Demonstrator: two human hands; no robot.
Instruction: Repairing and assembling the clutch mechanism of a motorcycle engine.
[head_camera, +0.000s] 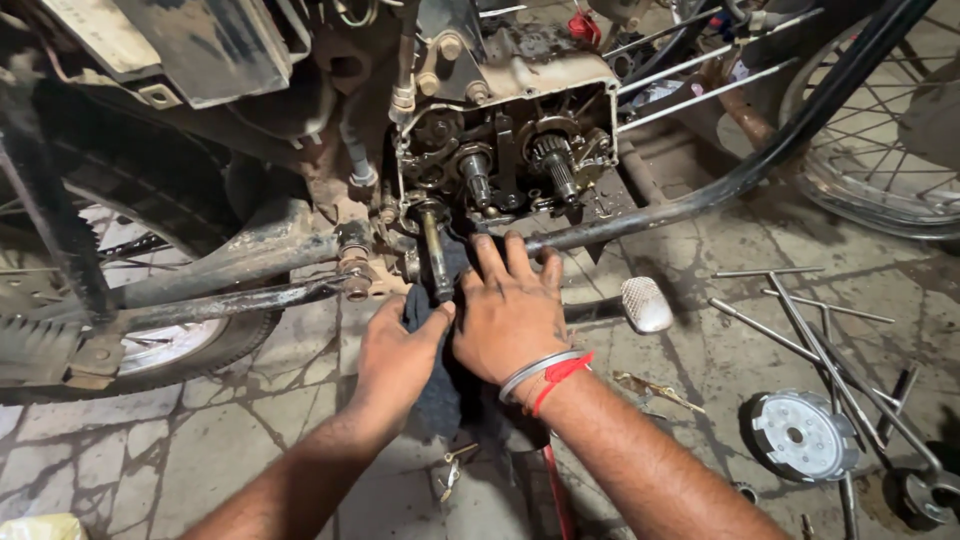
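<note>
A motorcycle's open engine case (510, 150) shows bare gears and shafts. Below it a long greasy shaft (436, 255) sticks out toward me. A dark cloth (440, 390) hangs under that shaft. My left hand (395, 360) grips the cloth, thumb against the shaft's lower end. My right hand (510, 305) lies flat over the cloth just right of the shaft, fingertips reaching the case's bottom edge. A metal bangle and red thread circle its wrist.
A silver brake pedal (645, 303) juts out right of my hands. Long T-handle wrenches (800, 330) and a round clutch part (800, 437) lie on the cracked stone floor at right. The rear wheel (150, 340) is at left, a spoked wheel (880, 150) at top right.
</note>
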